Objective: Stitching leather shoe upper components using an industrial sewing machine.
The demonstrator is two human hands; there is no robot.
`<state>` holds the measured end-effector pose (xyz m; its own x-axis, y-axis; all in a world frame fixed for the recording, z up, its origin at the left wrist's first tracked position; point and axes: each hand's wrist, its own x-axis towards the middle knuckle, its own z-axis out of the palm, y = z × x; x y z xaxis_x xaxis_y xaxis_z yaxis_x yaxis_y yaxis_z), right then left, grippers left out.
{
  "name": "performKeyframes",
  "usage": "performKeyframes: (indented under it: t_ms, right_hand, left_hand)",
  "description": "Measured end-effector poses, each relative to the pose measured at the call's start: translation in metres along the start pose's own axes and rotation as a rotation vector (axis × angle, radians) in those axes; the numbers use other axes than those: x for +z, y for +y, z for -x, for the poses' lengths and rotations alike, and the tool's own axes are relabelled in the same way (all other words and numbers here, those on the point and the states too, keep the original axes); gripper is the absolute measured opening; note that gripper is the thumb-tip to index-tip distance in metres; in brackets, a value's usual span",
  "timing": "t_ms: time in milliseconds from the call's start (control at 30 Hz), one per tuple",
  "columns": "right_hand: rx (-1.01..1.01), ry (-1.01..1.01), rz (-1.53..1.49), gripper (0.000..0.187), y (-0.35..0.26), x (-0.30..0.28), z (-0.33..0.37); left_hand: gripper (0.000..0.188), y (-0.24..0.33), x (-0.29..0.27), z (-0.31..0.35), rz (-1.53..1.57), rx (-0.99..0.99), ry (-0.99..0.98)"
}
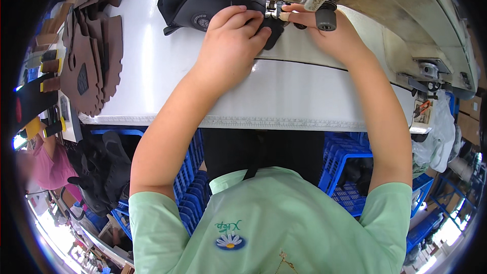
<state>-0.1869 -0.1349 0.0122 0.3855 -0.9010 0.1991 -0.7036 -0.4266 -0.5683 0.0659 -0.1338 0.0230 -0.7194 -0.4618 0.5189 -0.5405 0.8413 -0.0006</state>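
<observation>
A black shoe upper [205, 2] with a round printed mark lies on the white sewing table [304, 86], its near edge at the metal presser foot [273, 9] of a sewing machine [401, 15]. My left hand [228, 45] is closed on that edge, fingers curled over it just left of the foot. On the foot's other side, my right hand [332, 33] has its thumb and forefinger drawn close together beside the needle area. A dark round machine knob [326, 19] covers part of this hand, and what its fingertips hold cannot be made out.
Brown cut pieces [109, 66] overlap in a stack at the table's left. A measuring tape [243, 121] runs along the front edge. Blue crates [350, 198] stand below, and black shoe uppers [104, 172] hang at lower left. Someone in pink [53, 165] is at far left.
</observation>
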Motion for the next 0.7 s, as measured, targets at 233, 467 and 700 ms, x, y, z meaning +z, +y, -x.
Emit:
performKeyframes:
  t_ms: [233,467,700]
  right_hand:
    - [-0.091,0.031,0.222,0.039,-0.013,0.001,0.004]
    - [-0.156,0.081,0.252,0.038,-0.011,0.007,0.009]
    - [-0.117,0.119,0.251,0.042,-0.018,0.013,0.011]
  left_hand:
    - [0.039,0.0,-0.003,0.0,0.021,-0.034,-0.078]
    - [0.032,-0.003,-0.001,0.0,0.028,-0.007,-0.039]
    - [0.043,-0.013,0.003,0.002,0.056,-0.005,-0.07]
